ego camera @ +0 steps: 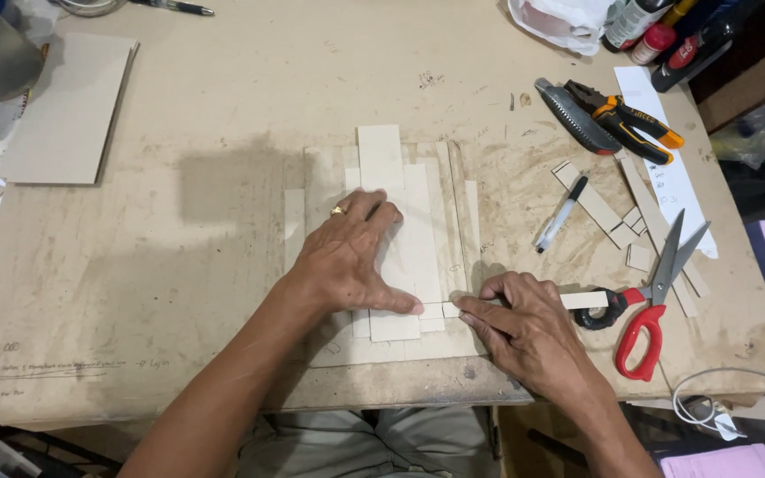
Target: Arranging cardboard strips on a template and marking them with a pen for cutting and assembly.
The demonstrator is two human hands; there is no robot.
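**Thin strip pinched at the near edge of the stack**

Your right hand point(524, 332), nearest to you, pinches a narrow pale strip point(582, 300) with closed fingers. The strip looks light, thin, easy to bend; hold it near its end. Its long axis runs left-right, toward the scissors point(652, 305). Your left hand point(347, 261) presses flat, fingers spread, on the stacked card pieces point(400, 186).

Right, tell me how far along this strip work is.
Done: several pale strips already lie side by side, overlapping on the backing sheet. In hand: the left hand presses that stack flat while the right hand lines a narrow strip up against its lower edge. Left: loose cut pieces near the scissors remain unplaced.
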